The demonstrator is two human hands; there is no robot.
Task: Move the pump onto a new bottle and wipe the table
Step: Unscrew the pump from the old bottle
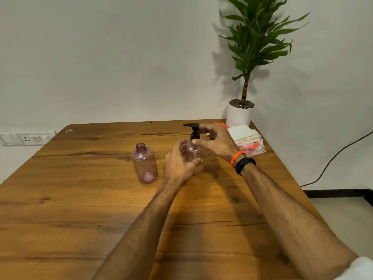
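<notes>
Two clear pink bottles stand on the wooden table [80, 209]. The one on the left [144, 163] has no cap and its neck is bare. The one on the right [194, 153] carries a black pump [193, 130] with its spout pointing left. My left hand [180, 161] curls around that bottle's body from the near left side. My right hand [216, 141] reaches over from the right, its thumb and fingers at the pump's collar. Part of the bottle is hidden behind both hands.
A stack of folded cloths [245, 134] lies on an orange-and-clear plastic packet [252, 149] at the table's far right. A potted plant [240, 115] stands in the back right corner. Wall sockets [30, 137] are at the left; a cable [339, 152] runs along the right wall.
</notes>
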